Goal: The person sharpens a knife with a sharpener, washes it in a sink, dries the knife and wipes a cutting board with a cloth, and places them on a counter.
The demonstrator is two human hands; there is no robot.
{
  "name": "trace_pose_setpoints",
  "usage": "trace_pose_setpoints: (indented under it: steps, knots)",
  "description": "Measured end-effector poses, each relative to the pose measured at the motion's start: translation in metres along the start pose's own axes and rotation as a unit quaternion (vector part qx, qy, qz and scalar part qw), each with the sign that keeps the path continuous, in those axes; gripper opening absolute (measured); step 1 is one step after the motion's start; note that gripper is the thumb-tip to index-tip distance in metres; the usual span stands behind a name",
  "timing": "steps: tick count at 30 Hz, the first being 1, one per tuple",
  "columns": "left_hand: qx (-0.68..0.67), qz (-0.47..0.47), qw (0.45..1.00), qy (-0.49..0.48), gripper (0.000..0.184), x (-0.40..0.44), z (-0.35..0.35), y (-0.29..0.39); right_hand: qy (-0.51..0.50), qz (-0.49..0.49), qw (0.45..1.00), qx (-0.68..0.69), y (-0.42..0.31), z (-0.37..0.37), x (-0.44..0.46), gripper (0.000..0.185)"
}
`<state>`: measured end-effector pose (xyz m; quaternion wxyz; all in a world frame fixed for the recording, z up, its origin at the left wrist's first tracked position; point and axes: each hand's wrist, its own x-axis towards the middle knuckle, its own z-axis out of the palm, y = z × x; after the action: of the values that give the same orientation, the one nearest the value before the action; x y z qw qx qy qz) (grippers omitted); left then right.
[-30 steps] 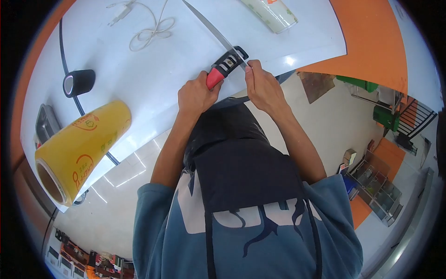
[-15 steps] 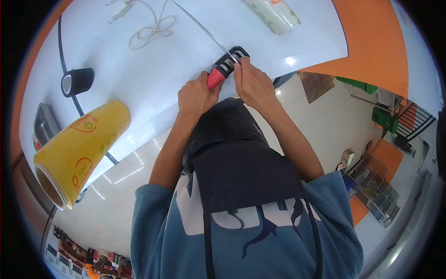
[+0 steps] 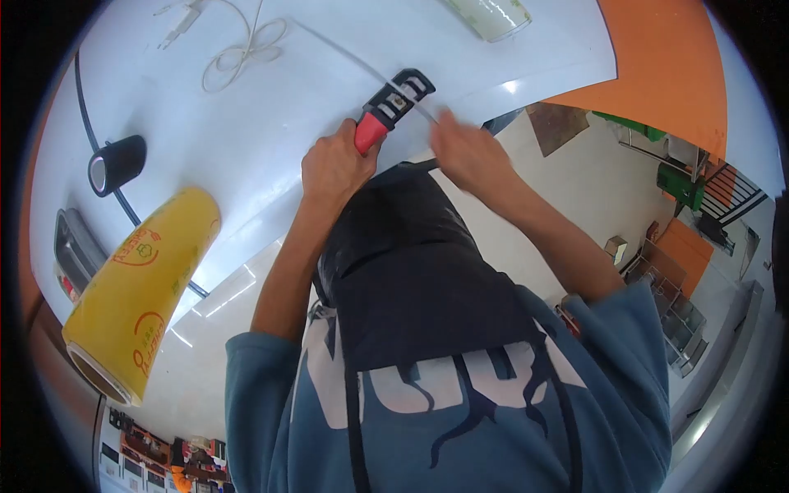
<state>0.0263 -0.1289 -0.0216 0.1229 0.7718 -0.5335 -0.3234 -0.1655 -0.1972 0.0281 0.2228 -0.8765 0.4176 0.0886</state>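
My left hand (image 3: 335, 164) is wrapped round the red handle of a knife sharpener (image 3: 372, 130), holding it at the table's near edge. The sharpener's black head has several slots and points away to the right. A long, thin knife (image 3: 339, 51) lies across that head, its blade in or over one slot and its tip pointing to the upper left. My right hand (image 3: 472, 156), blurred by motion, is closed at the knife's near end, just right of the sharpener. The fingers hide the knife's handle.
On the white table (image 3: 246, 123) are a white cable with a plug (image 3: 182, 23), a black cylinder (image 3: 117, 164), a grey tray (image 3: 78, 246) and a clear printed roll (image 3: 493, 18). A large yellow film roll (image 3: 144, 292) lies at the left edge.
My right hand has pulled back to the right, away from the sharpener, drawing the knife blade across it. My left hand keeps its hold. The whole view has shifted slightly.
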Motion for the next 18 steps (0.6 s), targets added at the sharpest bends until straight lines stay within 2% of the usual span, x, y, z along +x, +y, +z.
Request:
trace_pose_setpoints:
  steps: [2, 5, 7, 9, 11, 14, 16, 18]
  knots:
    - [0.005, 0.026, 0.999, 0.03, 0.037, 0.0, 0.003, -0.004, 0.023, 0.065, 0.997, 0.037, -0.034, -0.01, 0.04, 0.025]
    - [0.021, 0.009, 0.999, 0.028, 0.037, -0.002, 0.001, 0.0, 0.065, 0.037, 0.996, 0.043, -0.018, 0.011, 0.031, 0.025]
    - [0.021, 0.008, 0.999, 0.031, 0.038, -0.001, 0.003, 0.002, 0.017, -0.034, 0.999, -0.02, 0.016, 0.023, -0.012, 0.024]
    - [0.018, 0.009, 0.999, 0.033, 0.038, -0.003, 0.003, -0.002, -0.084, 0.091, 0.992, -0.002, 0.019, -0.015, -0.065, 0.023]
    - [0.009, 0.018, 0.999, 0.031, 0.038, -0.002, 0.005, -0.004, -0.231, 0.207, 0.951, -0.018, -0.004, -0.075, -0.081, 0.025]
    - [0.014, 0.012, 1.0, 0.022, 0.037, -0.002, 0.003, -0.003, -0.179, 0.162, 0.97, -0.024, 0.004, -0.051, -0.071, 0.027]
    - [0.021, 0.015, 0.999, 0.022, 0.037, 0.002, 0.002, -0.003, -0.054, 0.034, 0.998, -0.003, -0.001, -0.022, -0.019, 0.027]
    - [0.026, 0.004, 1.0, 0.016, 0.036, -0.003, 0.002, -0.003, 0.002, 0.07, 0.997, 0.038, -0.017, -0.004, 0.029, 0.025]
